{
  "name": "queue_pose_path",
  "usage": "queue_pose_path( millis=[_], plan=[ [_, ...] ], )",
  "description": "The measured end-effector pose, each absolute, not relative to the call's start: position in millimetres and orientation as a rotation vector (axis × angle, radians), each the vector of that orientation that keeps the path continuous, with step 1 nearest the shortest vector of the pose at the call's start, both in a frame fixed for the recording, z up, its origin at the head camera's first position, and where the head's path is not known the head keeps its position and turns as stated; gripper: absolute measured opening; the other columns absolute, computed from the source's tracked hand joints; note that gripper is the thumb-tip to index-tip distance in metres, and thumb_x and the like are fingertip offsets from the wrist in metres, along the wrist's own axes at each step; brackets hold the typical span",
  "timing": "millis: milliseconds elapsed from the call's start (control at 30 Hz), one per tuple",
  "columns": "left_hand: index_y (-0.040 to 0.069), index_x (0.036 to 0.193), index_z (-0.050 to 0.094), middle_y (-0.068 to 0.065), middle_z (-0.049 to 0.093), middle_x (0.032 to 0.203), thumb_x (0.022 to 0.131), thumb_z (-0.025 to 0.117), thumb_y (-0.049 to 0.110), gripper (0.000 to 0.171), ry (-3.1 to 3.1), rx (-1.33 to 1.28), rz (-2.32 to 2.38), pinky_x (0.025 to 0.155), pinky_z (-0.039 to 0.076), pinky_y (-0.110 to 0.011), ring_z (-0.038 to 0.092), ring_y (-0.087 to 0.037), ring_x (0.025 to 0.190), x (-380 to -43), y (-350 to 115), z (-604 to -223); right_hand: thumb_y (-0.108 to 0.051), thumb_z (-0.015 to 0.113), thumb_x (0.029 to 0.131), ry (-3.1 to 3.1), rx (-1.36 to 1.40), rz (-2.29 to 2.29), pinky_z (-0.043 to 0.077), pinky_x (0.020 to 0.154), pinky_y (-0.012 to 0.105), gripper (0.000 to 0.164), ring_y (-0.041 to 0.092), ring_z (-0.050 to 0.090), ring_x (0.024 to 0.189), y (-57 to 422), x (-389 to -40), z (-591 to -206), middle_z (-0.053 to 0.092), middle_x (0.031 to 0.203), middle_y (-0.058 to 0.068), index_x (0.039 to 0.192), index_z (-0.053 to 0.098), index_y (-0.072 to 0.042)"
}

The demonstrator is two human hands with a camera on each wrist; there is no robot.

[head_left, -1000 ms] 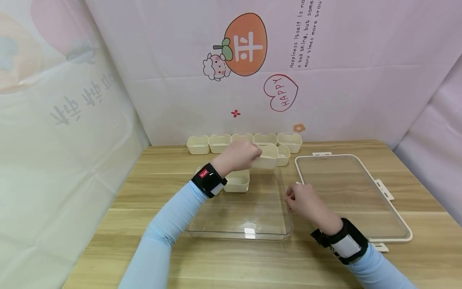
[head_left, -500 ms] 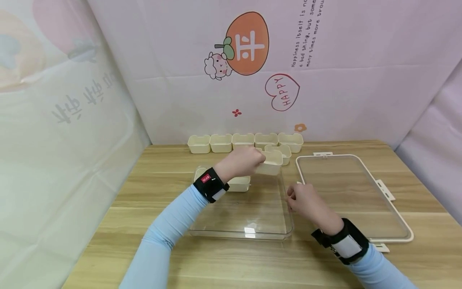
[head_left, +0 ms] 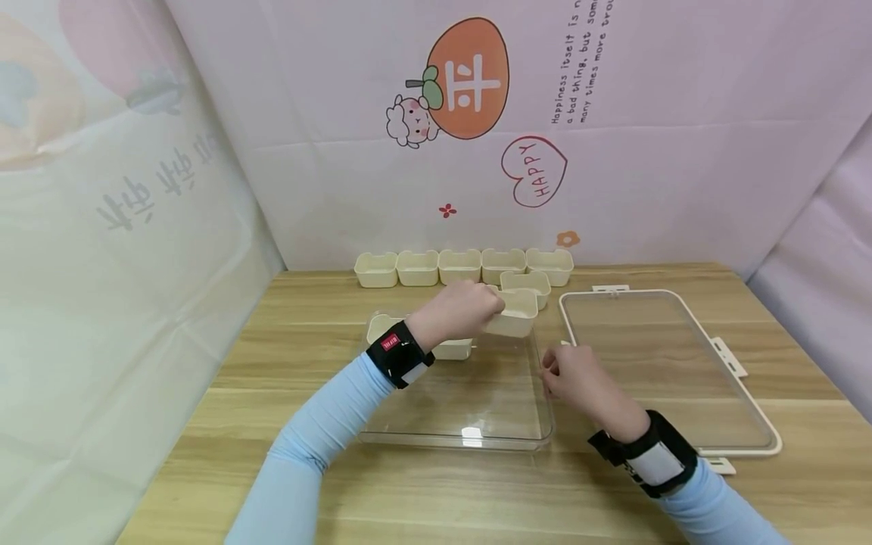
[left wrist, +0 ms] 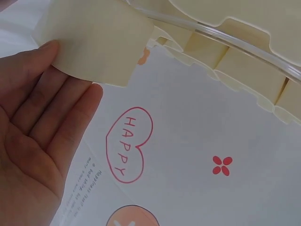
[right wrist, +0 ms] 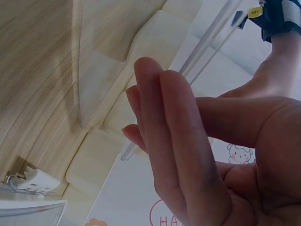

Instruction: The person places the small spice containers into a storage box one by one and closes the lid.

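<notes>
In the head view my left hand holds a small cream plastic box above the back right of a clear container. The left wrist view shows this box pinched between thumb and fingers. Two matching cream boxes, one at the left and one beside it, sit in the container's back part, partly covered by my left hand and wrist. My right hand is at the container's right rim, thumb and fingertips closed on it. Its fingers look fairly straight in the right wrist view.
A row of several cream boxes lines the back of the wooden table. One more box stands in front of the row's right end. To the right lies a clear lid with a white frame and clips. Printed cloth hangs behind.
My left hand has brought the cream box slightly toward me and to the right, lowering it over the container. My right hand stays at the rim.
</notes>
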State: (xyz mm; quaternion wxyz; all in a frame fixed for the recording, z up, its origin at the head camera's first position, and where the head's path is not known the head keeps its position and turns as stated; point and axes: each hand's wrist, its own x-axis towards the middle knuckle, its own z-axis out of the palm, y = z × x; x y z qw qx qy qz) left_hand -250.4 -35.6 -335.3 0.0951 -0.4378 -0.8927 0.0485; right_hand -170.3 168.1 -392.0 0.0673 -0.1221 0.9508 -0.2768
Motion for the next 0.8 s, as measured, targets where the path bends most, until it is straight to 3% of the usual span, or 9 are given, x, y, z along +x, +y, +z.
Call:
queue_pose_path(
  millis=[200,800],
  plan=[
    [0.016,0.073,0.060,0.006,0.050,0.067,0.085,0.052,0.002,0.020,-2.657,-1.307,0.152,0.050,0.037,-0.020,0.042,-0.007,0.058,-246.5,-35.0,-337.7,-0.006,0.059,0.089,2.862,-0.370,-0.833,0.044,0.051,0.025,0.010,0.011,0.056,0.058,167.7,-170.0,-391.3,0.064,0.065,0.002,0.091,0.061,0.003],
    [0.016,0.074,0.062,0.007,0.053,0.069,0.086,0.053,0.003,0.020,-2.675,-1.346,0.212,0.050,0.037,-0.021,0.041,-0.008,0.058,-242.0,-33.1,-351.3,-0.006,0.061,0.087,2.910,-0.384,-0.797,0.044,0.051,0.025,0.007,0.011,0.056,0.058,167.8,-171.4,-392.1,0.064,0.066,0.002,0.088,0.062,0.001]
  ],
)
